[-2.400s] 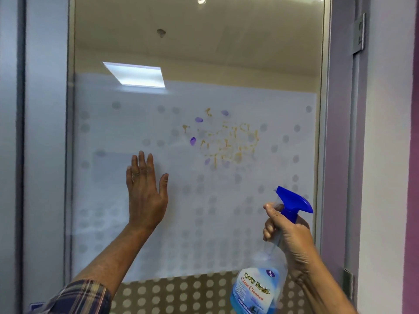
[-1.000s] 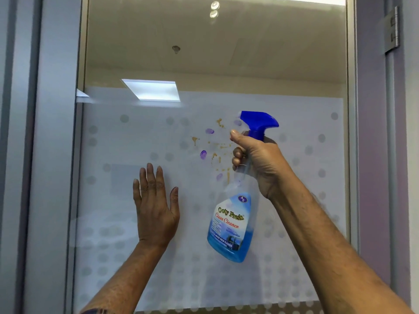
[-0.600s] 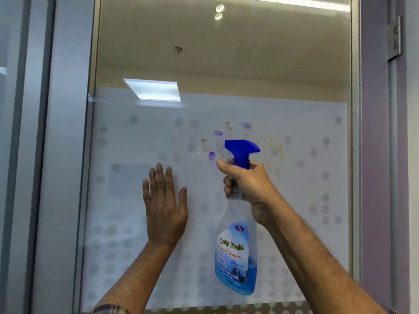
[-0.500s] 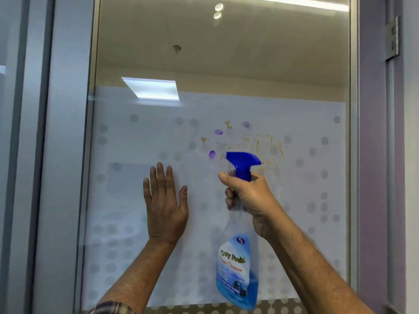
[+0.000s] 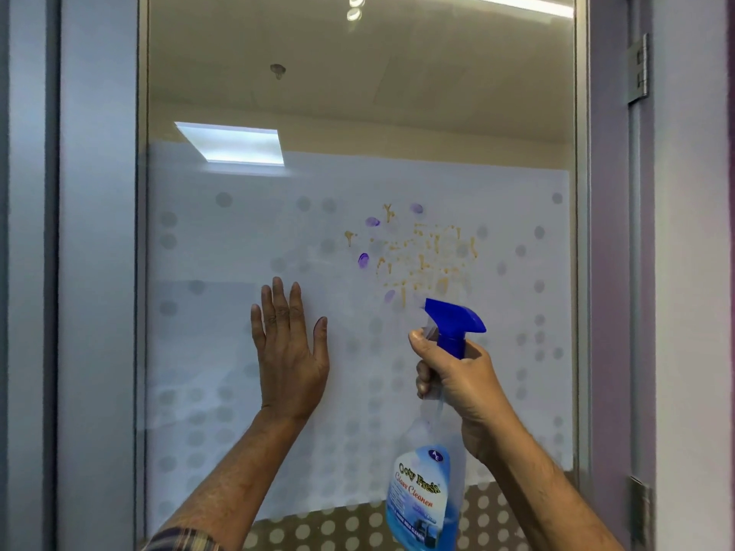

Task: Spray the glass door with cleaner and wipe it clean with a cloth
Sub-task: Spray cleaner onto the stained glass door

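single head view, close, facing glass door [image 5: 397, 184], perhaps tilted upward.

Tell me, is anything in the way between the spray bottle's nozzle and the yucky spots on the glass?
Nothing visible is. The spray bottle, held in the right hand, has its blue nozzle just below the yellow and purple stains, with open space between. The left hand lies flat on the glass door, off to the side.
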Action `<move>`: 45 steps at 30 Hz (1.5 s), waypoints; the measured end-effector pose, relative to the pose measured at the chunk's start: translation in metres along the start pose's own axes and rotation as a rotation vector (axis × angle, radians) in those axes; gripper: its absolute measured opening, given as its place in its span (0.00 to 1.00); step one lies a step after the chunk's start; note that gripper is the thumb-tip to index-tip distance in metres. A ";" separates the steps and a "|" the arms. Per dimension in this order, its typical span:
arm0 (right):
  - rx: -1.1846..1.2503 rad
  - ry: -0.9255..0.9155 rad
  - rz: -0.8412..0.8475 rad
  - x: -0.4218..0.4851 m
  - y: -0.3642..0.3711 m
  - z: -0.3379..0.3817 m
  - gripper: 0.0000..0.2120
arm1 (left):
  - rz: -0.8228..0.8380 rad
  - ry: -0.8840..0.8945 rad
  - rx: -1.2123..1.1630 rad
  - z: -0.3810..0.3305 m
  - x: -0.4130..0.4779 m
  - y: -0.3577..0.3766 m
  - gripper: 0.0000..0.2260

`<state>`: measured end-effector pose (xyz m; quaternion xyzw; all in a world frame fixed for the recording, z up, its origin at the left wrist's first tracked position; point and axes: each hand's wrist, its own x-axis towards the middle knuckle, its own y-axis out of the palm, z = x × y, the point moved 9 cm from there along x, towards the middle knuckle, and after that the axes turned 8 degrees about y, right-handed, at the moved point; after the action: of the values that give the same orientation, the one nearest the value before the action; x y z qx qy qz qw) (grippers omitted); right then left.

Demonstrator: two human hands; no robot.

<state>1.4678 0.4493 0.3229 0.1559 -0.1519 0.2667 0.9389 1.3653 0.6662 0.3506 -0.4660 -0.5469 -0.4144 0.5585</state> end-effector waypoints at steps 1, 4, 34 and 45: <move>0.016 -0.004 0.013 -0.005 -0.001 -0.001 0.11 | 0.001 0.028 -0.061 -0.006 -0.003 -0.006 0.27; 0.060 -0.009 0.074 -0.019 -0.001 -0.004 0.14 | 0.005 0.148 -0.257 -0.036 -0.025 -0.029 0.22; 0.244 0.166 0.676 -0.264 0.036 0.017 0.24 | 0.817 -0.922 -0.880 -0.191 -0.233 -0.266 0.29; 0.093 0.192 0.925 -0.447 0.131 -0.006 0.24 | 0.527 -0.990 -0.702 -0.135 -0.255 -0.480 0.25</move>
<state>1.0346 0.3553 0.1808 0.0886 -0.1056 0.6765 0.7235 0.9141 0.4160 0.1332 -0.8742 -0.4391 -0.1544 0.1387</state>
